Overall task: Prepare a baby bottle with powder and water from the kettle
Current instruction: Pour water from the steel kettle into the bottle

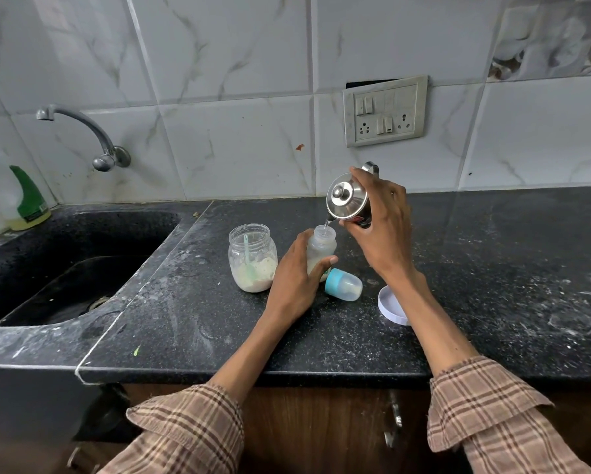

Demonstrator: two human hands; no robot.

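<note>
My left hand (296,278) grips a clear baby bottle (322,246) standing on the black counter (492,285). My right hand (381,227) holds a small steel kettle (347,198) tilted over the bottle's open mouth, and a thin stream of water runs from its spout into the bottle. An open glass jar (252,256) with pale powder and a green scoop inside stands just left of the bottle. The bottle's blue-ringed cap with teat (343,283) lies on its side to the right of my left hand. A white jar lid (391,304) lies beside my right forearm.
A black sink (65,265) with a wall tap (92,138) takes up the left. Detergent bottles (24,196) stand at the sink's far left corner. A switch and socket panel (384,112) is on the tiled wall. The counter is dusty.
</note>
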